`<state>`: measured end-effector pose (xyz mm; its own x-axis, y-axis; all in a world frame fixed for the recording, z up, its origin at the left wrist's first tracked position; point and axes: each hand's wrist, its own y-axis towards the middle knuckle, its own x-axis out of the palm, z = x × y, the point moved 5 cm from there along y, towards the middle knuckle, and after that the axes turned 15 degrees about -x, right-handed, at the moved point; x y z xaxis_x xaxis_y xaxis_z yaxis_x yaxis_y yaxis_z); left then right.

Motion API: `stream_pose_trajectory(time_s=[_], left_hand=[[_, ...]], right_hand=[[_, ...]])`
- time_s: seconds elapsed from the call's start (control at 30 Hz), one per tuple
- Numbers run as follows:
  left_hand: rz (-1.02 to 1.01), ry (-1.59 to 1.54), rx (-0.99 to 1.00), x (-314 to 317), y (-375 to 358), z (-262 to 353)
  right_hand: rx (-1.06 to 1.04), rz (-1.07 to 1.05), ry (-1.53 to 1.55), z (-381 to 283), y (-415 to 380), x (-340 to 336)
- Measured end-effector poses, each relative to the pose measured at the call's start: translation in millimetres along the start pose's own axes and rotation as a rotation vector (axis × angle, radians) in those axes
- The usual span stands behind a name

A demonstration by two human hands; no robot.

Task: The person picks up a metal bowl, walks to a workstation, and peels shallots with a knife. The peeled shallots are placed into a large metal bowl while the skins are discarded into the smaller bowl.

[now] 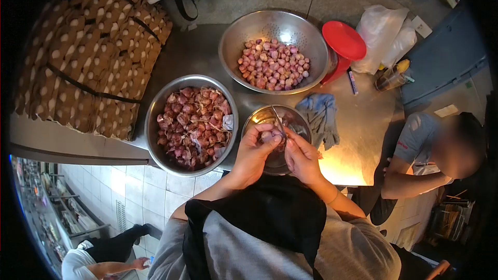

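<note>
My left hand (252,154) pinches a purple shallot (267,136) over a small metal bowl (307,123). In my right hand (304,162) is a knife (277,117), its blade pointing up and away beside the shallot. Both hands partly cover the small bowl, so most of its contents are hidden. To the left stands a wide metal bowl (154,148) of shallots in their dry skins (191,124). Beyond my hands, a perforated metal colander (236,36) holds paler pink, peeled-looking shallots (272,65).
Grey-blue gloves (322,116) lie right of the small bowl. A red round-topped object (344,40), marker (353,83), plastic bags (381,36) and cup (390,80) are farther right. Strapped egg trays (93,52) stand left. One person (415,161) sits right; another (106,254) is lower left.
</note>
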<state>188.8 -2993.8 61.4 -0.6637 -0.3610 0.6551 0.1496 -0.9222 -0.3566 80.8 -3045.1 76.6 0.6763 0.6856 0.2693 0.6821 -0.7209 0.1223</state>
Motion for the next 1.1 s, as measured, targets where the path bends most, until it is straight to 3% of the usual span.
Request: stream_pose_trajectory(time_s=[0.13,0.23,0.47,0.67,0.77,1.0,1.1], left_hand=[[0.104,-0.053,-0.006,3,-1,-4],[0.083,-0.134,-0.167,-7,2,-15],[0.013,-0.035,-0.041,1,3,-13],[-0.064,0.007,0.030,7,3,-5],[-0.067,0.061,0.046,13,-3,6],[-0.050,-0.009,-0.011,8,-4,10],[-0.011,-0.042,-0.053,9,-3,11]], right_hand=[[-0.022,0.028,-0.044,-1,0,1],[-0.038,0.054,-0.042,2,2,-4],[0.076,0.019,0.087,-2,-3,6],[0.210,-0.067,0.425,-13,-3,7],[0.186,0.096,0.320,-14,1,-10],[-0.009,-0.054,-0.161,-30,-7,-17],[-0.027,-0.160,-0.173,-23,-9,-14]])
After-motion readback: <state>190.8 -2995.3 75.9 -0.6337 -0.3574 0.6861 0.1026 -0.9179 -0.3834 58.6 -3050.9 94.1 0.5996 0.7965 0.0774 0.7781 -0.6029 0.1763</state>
